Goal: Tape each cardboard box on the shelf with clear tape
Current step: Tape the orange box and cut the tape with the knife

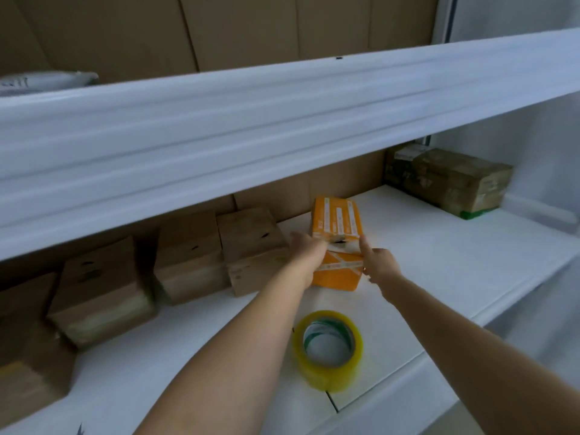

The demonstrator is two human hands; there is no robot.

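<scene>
The orange box point(337, 243) sits mid-shelf point(423, 252), right of a row of brown boxes point(191, 255). The left hand point(309, 255) grips its near left corner, fingers curled over the top edge. The right hand point(381, 262) touches the near right corner with index finger extended — the other fingers curled. The tape roll point(328, 348) lies flat near the shelf's front edge, between the forearms, apart from the box.

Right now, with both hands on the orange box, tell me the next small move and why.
Probably press the loose tape end flat along the near top edge of the orange box. The left hand and right hand both rest there, on either side of a small gap in that edge, while the tape roll lies unheld on the shelf in front.
</scene>
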